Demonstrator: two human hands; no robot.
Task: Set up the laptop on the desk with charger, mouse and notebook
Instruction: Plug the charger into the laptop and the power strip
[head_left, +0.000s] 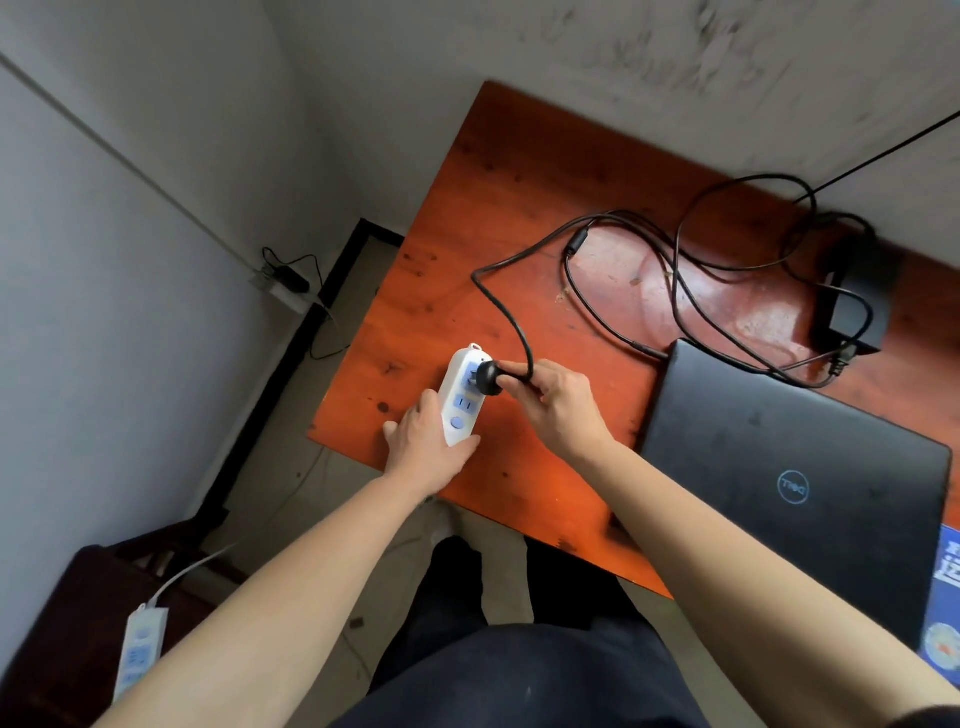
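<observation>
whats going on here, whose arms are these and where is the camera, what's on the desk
There is no machine: one camera worn on a person's head looks down at their own bare arms. The left hand steadies a white power strip on the orange desk. The right hand holds a black plug at the strip's top socket; whether it is fully in is unclear. Its cable runs to the charger brick. A closed black laptop lies at the right, with something blue at the edge.

bare desk (519, 171) behind, cable (675, 270) loops right

Soft daylight, glare on desk (613, 270), blurred, bowed edges
</observation>
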